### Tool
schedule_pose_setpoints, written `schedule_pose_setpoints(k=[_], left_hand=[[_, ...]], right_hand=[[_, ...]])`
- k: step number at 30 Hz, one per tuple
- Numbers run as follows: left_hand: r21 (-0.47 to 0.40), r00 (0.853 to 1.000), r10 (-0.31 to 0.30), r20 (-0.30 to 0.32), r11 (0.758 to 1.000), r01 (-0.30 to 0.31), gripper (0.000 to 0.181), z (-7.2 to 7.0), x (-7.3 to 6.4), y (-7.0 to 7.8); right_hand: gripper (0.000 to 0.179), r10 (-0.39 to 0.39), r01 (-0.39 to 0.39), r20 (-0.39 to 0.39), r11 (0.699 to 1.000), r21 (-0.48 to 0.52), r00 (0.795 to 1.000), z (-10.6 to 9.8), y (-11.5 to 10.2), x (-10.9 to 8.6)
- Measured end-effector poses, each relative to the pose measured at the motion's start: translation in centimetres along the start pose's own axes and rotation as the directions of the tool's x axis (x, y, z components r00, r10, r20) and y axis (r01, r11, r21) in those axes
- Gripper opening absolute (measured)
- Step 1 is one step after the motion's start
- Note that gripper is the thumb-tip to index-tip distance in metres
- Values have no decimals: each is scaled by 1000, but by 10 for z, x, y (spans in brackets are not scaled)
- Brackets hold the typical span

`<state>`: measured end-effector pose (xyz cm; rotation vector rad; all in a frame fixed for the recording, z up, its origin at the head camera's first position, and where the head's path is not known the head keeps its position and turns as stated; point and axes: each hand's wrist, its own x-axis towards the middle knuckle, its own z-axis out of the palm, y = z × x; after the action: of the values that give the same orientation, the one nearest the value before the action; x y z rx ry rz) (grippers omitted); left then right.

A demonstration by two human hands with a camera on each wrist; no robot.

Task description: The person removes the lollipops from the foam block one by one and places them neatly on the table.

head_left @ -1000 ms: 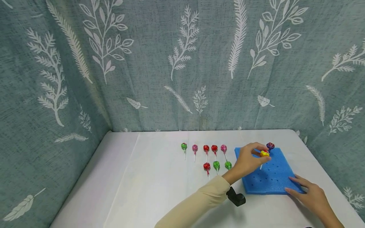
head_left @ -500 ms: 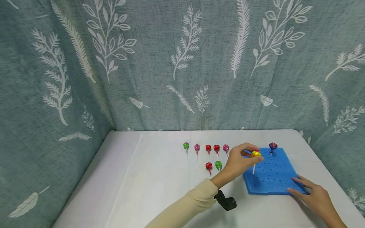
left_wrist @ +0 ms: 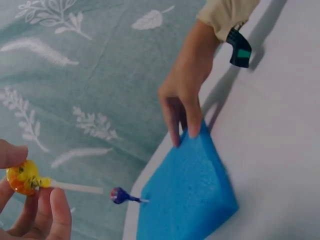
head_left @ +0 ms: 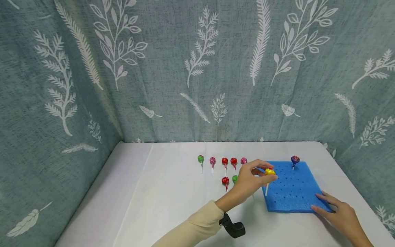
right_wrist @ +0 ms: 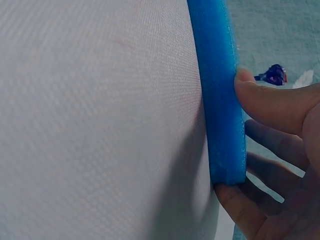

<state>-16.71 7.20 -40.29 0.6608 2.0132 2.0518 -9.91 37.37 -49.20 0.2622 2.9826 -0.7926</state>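
Observation:
My left hand (head_left: 250, 178) pinches a yellow lollipop (head_left: 269, 171) by its wrapped head between thumb and fingers, white stick pointing down over the left edge of a blue foam board (head_left: 291, 188). Small holes in rows dot the board. Standing upright near the board's far right corner is a purple lollipop (head_left: 295, 160). My right hand (head_left: 340, 212) grips the near right corner of the board; in the right wrist view the thumb (right_wrist: 270, 102) lies on its top face and a finger (right_wrist: 240, 210) sits against its end.
Left of the board, lollipops lie in two rows on the white table (head_left: 160, 206): a green lollipop (head_left: 201, 159), a pink lollipop (head_left: 212, 160), a red lollipop (head_left: 225, 161) and several more. My left arm hides part of the front row. A leaf-patterned curtain (head_left: 172, 68) hangs behind.
My left hand has moved left and nearer with the yellow lollipop, from beside the purple lollipop to the board's left edge. The right hand keeps its place at the corner.

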Motion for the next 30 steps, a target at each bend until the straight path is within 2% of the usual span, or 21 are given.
schedule_pose_setpoints(k=[5, 13, 20, 30], left_hand=[[-17, 1000, -13, 10, 1000, 13, 20, -13, -10, 1], [38, 997, -72, -23, 997, 73, 19, -31, -22, -9], [85, 992, -92, -90, 991, 100, 19, -50, -32, -22], [96, 976, -136, -168, 984, 153, 24, -79, -39, -43]], right_hand=[[81, -2, 2, -2, 1000, 14, 1000, 1, 0, 0], [82, 7, -7, -1, 1000, 8, 1000, 0, -1, 0], [80, -9, 9, -18, 1000, 14, 1000, 2, -1, -1], [77, -27, 28, -31, 1000, 14, 999, 1, 1, -2]])
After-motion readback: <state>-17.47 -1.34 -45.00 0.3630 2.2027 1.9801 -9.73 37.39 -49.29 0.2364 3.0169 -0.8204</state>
